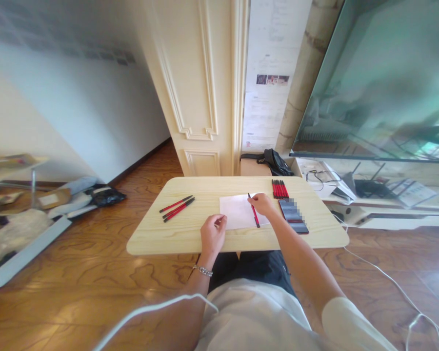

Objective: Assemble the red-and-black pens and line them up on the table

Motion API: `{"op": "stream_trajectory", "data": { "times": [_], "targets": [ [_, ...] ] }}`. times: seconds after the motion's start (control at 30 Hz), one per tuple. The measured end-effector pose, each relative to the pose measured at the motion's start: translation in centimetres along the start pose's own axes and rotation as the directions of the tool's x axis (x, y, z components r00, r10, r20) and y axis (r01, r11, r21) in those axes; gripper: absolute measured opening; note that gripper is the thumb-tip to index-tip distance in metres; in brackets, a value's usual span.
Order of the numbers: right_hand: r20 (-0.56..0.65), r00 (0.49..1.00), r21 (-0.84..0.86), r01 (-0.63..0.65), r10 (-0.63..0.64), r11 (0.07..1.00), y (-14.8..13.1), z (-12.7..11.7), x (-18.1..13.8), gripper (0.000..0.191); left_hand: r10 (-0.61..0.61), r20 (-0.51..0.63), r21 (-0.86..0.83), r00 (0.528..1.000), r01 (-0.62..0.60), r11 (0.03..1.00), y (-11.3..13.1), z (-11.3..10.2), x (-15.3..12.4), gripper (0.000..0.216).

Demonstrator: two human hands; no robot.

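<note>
Right hand [262, 203]: pinches a red pen [255, 214] near its upper end over paper [236, 210], centre frame.
Left hand [212, 235]: curls at the paper's left edge; whether it grips, cannot tell.
Bench [190, 231]: loose pens [179, 209] left of centre, phone [292, 217] right.

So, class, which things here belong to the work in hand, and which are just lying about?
Likely belonging:
white paper
red pen at right hand
loose pens at left
row of pens

Likely lying about:
phone
black bag

About ten pens [280, 190], two hands [212, 235], one phone [293, 217]
</note>
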State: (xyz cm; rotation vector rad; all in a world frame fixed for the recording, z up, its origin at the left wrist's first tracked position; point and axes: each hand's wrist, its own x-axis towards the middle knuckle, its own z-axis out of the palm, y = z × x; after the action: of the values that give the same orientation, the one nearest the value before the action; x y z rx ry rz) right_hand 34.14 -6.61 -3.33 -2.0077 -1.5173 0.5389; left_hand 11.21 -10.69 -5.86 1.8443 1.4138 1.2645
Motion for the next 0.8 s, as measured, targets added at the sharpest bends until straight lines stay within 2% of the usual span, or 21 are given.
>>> {"op": "stream_trajectory", "data": {
  "times": [0.07, 0.17, 0.23, 0.33, 0.43, 0.63, 0.73, 0.8],
  "targets": [
    [0.022, 0.996, 0.284, 0.073, -0.083, 0.956, -0.2, -0.3, -1.2, 0.039, -0.024, 0.048, -0.103, 0.999, 0.029, 0.994, 0.9, 0.4, -0.2, 0.029],
    [0.061, 0.988, 0.654, 0.069, -0.144, 0.753, -1.0, -0.1, -3.7, 0.039, -0.054, 0.191, -0.314, 0.980, 0.113, 0.943, 2.6, 1.6, -0.3, 0.035],
    [0.079, 0.988, 0.760, 0.028, -0.134, 0.649, -1.6, 0.4, -5.3, 0.040, -0.070, 0.314, -0.437, 0.947, 0.209, 0.875, 3.6, 2.6, -0.5, 0.040],
    [0.139, 0.981, 0.826, -0.040, -0.135, 0.562, -2.1, 1.4, -6.9, 0.040, -0.102, 0.454, -0.570, 0.885, 0.376, 0.730, 4.4, 3.8, -0.9, 0.042],
    [0.134, 0.983, 0.822, -0.038, -0.127, 0.569, -2.3, 2.2, -7.3, 0.039, -0.150, 0.457, -0.631, 0.877, 0.438, 0.640, 4.2, 4.6, -1.4, 0.040],
    [-0.079, 0.997, 0.745, 0.064, -0.008, 0.664, -2.9, 3.1, -6.9, 0.041, -0.137, 0.336, -0.601, 0.932, 0.325, 0.730, 3.1, 5.3, -2.1, 0.034],
    [-0.149, 0.989, 0.682, 0.086, 0.023, 0.727, -3.1, 3.8, -6.7, 0.043, -0.133, 0.341, -0.587, 0.931, 0.321, 0.744, 2.9, 5.4, -2.2, 0.033],
    [-0.158, 0.987, 0.696, 0.098, 0.018, 0.712, -3.2, 4.2, -6.7, 0.041, -0.125, 0.367, -0.586, 0.922, 0.333, 0.738, 2.9, 5.2, -2.3, 0.034]
  ]
}}
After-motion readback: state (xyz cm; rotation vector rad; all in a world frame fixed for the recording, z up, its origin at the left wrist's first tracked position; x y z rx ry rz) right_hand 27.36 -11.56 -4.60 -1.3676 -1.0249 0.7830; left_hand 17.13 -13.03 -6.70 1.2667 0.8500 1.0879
